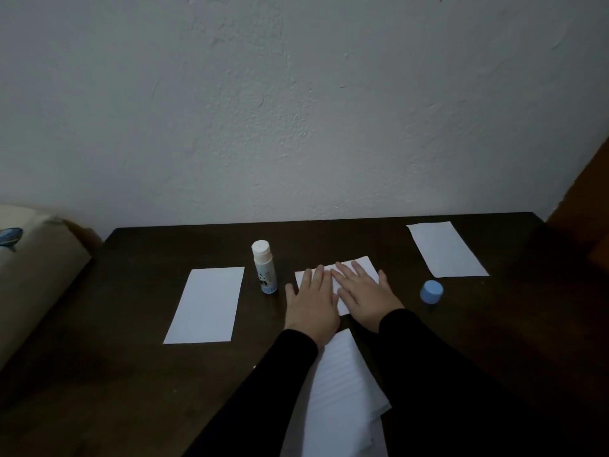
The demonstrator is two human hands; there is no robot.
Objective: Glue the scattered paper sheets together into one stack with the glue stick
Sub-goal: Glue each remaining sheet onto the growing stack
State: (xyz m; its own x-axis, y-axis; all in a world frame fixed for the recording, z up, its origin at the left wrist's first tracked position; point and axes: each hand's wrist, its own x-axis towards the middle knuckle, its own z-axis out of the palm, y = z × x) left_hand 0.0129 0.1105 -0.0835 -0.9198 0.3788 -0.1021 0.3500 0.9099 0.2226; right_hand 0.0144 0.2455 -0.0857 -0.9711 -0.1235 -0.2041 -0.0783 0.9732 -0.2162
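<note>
On the dark table lies a white paper sheet (364, 266) in the middle, mostly covered by my hands. My left hand (311, 300) and my right hand (364, 293) both press flat on it with straight fingers. An uncapped glue stick (264, 267) stands upright just left of my left hand. Its blue cap (431, 291) sits to the right of my right hand. Another sheet (206, 304) lies at the left, one more sheet (446, 249) at the far right, and lined sheets (342, 387) lie between my forearms near the front.
The dark wooden table (131, 374) ends at a pale wall behind. A beige cushion (29, 285) with a blue print stands off the left edge. Brown wooden furniture (590, 206) rises at the right.
</note>
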